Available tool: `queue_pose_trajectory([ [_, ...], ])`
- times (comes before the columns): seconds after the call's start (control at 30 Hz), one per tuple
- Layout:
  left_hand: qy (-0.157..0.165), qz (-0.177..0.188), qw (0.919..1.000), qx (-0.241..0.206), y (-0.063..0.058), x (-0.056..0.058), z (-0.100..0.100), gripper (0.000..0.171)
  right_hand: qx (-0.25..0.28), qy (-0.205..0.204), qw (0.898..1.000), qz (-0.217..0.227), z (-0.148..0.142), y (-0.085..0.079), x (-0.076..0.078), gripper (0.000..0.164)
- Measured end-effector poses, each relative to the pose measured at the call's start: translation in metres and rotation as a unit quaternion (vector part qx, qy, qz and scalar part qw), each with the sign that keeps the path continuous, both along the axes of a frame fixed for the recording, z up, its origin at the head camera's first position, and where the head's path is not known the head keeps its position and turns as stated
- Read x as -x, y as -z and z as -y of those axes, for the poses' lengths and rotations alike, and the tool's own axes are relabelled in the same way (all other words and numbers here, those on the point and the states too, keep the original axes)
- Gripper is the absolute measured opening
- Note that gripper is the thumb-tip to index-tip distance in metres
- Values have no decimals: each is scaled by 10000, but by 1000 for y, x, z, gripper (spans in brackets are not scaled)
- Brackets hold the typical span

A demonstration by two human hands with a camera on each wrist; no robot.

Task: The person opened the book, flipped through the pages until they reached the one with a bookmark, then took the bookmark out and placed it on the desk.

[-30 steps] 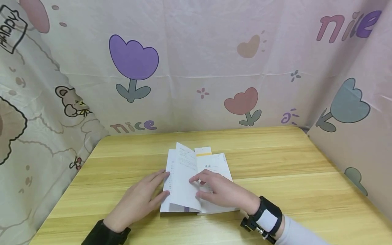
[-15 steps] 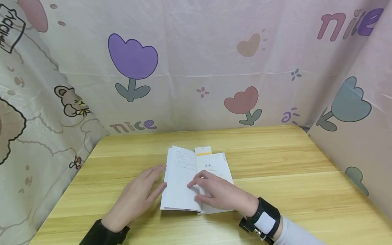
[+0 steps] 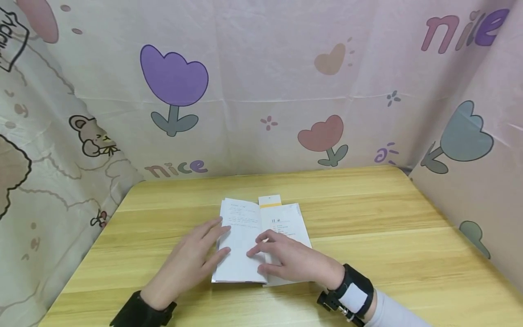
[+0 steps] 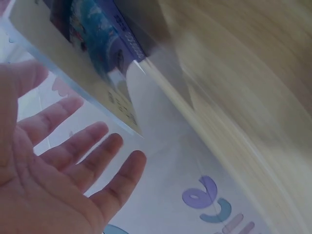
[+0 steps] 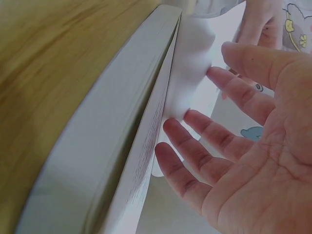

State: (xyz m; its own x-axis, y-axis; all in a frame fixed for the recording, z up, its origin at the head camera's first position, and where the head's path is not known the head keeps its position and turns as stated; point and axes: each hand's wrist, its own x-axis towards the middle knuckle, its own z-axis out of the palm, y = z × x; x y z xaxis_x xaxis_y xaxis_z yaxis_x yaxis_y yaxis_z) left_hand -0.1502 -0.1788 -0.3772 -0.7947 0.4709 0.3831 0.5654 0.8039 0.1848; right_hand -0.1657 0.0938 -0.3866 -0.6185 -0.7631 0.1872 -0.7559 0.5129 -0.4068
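An open book [image 3: 241,254] lies on the wooden table in the head view, its left page mostly blank with faint lines at the top. Printed text shows on the right page [image 3: 288,218]. My left hand [image 3: 189,261] rests at the left page's outer edge, fingers spread. Across the lower middle reaches my right hand [image 3: 292,261], relaxed fingertips on the pages near the fold. The left wrist view catches the blue and purple cover [image 4: 92,39] beside the spread fingers. In the right wrist view the page edges [image 5: 131,165] run close past my fingertips.
A white card with a yellow stripe [image 3: 269,200] sticks out beyond the book's top edge. Behind the wooden table [image 3: 367,204] hangs a pale curtain [image 3: 253,59] printed with flowers; it also covers both sides.
A raised leaf has come down flat onto the left side. My left hand drew back slightly, then returned over that page's edge. My right fingers slid a little left and down.
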Motion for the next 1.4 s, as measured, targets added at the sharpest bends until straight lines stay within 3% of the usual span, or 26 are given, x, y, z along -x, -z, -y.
queue_pose_trajectory([
  [0.23, 330, 90, 9992, 226, 3, 3, -13, 48, -23, -92, 9999, 33, -1, 0, -1, 33],
  [0.67, 555, 278, 9977, 284, 13, 3, -18, 46, -33, -222, 9996, 156, -2, -1, -1, 30],
  [1.1, 454, 487, 9969, 410, 19, 1, -21, 46, 78, -405, 9990, 171, -6, -4, 2, 25],
  [1.4, 349, 747, 9956, 446, 19, 1, -21, 47, -5, -36, 9998, 220, -21, -6, 4, 27],
])
